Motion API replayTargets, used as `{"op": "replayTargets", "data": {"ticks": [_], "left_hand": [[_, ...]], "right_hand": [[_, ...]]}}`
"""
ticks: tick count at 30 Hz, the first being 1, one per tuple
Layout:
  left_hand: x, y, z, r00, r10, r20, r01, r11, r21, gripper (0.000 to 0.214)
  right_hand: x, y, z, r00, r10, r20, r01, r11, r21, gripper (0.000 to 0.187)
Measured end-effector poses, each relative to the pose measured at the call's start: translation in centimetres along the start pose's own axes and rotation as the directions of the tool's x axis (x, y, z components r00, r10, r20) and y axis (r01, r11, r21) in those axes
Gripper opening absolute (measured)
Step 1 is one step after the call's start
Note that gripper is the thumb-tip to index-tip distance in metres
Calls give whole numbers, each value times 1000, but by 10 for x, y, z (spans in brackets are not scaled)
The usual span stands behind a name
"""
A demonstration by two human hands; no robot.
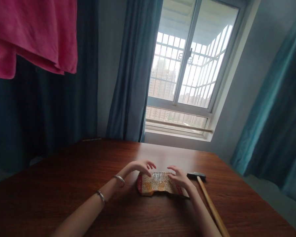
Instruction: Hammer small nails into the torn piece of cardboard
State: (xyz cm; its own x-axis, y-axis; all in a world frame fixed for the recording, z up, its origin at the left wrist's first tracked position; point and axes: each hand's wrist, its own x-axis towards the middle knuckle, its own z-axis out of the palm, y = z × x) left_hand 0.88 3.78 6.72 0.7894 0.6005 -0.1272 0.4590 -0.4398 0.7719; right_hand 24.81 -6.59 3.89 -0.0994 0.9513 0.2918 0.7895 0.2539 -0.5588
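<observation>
A flat, ragged-edged piece (146, 187), pale and orange with many dark dots and reddish ends, lies on the brown wooden table; its material I cannot make out. Along its far part runs a row of several thin dark nails (159, 175). Over its left far corner hovers my left hand (145, 166), fingers apart and curved inward, two silver bangles on the arm. My right hand (179, 177) is at the right side, fingers spread towards the nails. Neither hand holds anything visible. Just right of my right hand lies a hammer (207, 197), its dark head away from me.
The wooden table (108, 210) reaches to the wall under a barred window (185, 62). Blue curtains (130, 82) hang on both sides. A pink cloth (37, 33) hangs at the upper left, and a pole (180, 124) crosses the low part of the window.
</observation>
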Motion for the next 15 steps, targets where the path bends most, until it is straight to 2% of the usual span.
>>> {"op": "replayTargets", "data": {"ticks": [5,10,15], "left_hand": [[-3,-2,6,989,51,140,-63,995,80,67],[3,-10,15,1000,21,2,-21,972,234,74],[8,-21,19,1000,0,-3,1,976,218,68]], "right_hand": [[-2,-3,11,998,-31,46,30,999,16,38],[-9,-6,13,996,-44,76,44,999,0,32],[-6,-4,13,994,-43,104,44,999,-8,29]]}}
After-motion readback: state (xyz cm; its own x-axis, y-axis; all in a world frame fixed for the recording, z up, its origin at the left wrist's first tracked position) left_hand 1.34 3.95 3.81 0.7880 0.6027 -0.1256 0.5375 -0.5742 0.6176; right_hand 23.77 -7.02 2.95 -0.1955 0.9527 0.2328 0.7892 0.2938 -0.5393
